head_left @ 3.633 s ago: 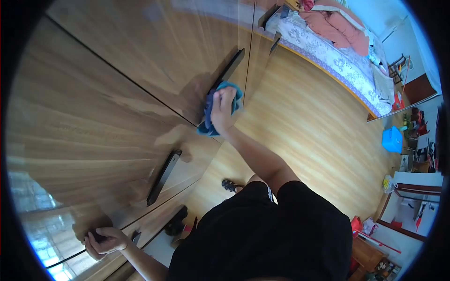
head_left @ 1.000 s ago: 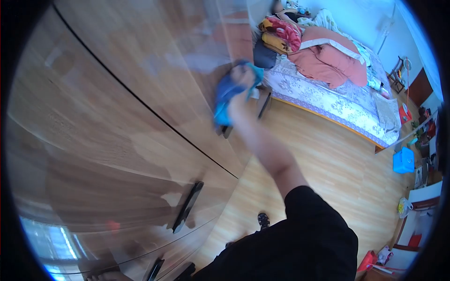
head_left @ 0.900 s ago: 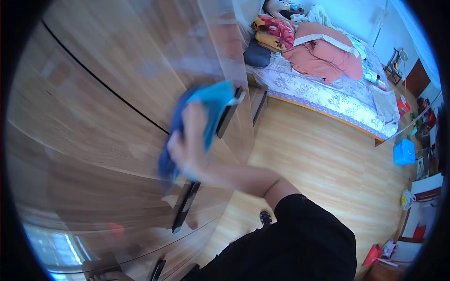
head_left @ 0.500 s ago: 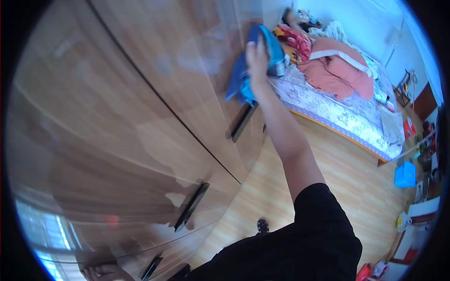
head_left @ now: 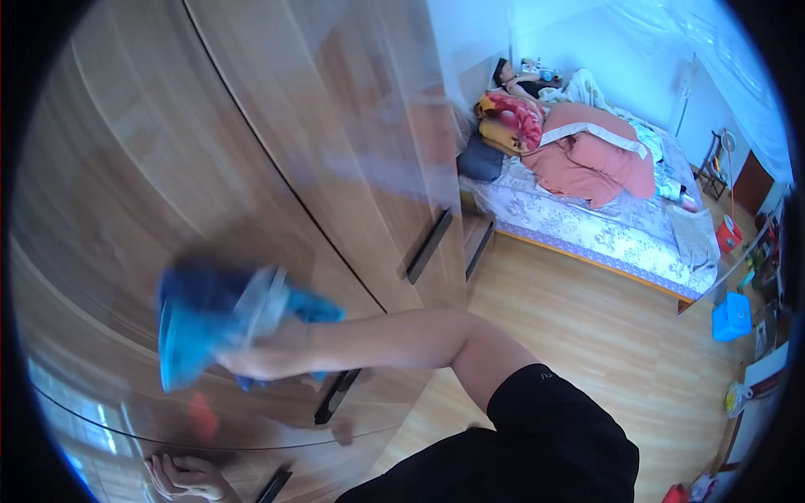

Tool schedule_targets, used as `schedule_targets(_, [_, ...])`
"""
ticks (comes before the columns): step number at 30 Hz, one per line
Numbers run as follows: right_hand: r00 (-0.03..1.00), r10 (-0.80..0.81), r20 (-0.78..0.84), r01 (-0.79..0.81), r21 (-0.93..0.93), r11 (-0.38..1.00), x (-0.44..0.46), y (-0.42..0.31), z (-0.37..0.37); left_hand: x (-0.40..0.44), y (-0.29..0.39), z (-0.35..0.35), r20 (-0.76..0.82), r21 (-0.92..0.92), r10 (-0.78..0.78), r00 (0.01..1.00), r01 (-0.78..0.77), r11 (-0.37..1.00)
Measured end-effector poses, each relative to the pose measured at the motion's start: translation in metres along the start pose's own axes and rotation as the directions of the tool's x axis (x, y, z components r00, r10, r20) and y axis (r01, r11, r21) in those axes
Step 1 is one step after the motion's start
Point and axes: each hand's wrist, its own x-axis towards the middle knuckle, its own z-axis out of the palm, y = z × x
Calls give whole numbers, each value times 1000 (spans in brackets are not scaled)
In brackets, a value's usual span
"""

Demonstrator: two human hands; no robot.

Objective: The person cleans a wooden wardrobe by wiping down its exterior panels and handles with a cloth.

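A blue cloth (head_left: pixel 189 335), blurred by motion, is pressed to the glossy wooden wardrobe door (head_left: pixel 277 101) with my right hand (head_left: pixel 268 352) wrapped on it. Dark blue and turquoise parts of the cloth spread to both sides of the hand. Just right of the wrist, below the forearm, is a black door handle (head_left: pixel 338 396). My left hand (head_left: pixel 186 478) rests against the lower wardrobe at the bottom left, fingers loosely bent and apart, holding nothing visible. Another black handle (head_left: pixel 274 484) is beside it.
More black handles (head_left: pixel 429 246) stick out from the wardrobe farther right. Beyond it stands a bed (head_left: pixel 587 226) with a pink quilt (head_left: pixel 587 159) and a person (head_left: pixel 518 80) lying at the far end. A blue box (head_left: pixel 732 317) and a red bucket (head_left: pixel 728 235) stand on the right.
My right hand has swept the blue cloth from the upper right door across to the left and down. The view has shifted slightly; my left hand stays at the lower left.
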Motion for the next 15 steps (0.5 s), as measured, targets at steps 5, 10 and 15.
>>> schedule_targets(5, [809, 368, 459, -477, 146, 866, 32, -5, -58, 41, 21, -16, 38, 91, 55, 998, -58, 994])
schedule_targets(10, [854, 16, -520, -273, -423, 864, 23, 159, -147, 38, 21, -7, 7, 82, -12, 1000, 11, 997])
schedule_targets(15, [619, -347, -705, -482, -689, 541, -9, 325, -303, 31, 18, -6, 24, 38, -46, 999, 45, 998])
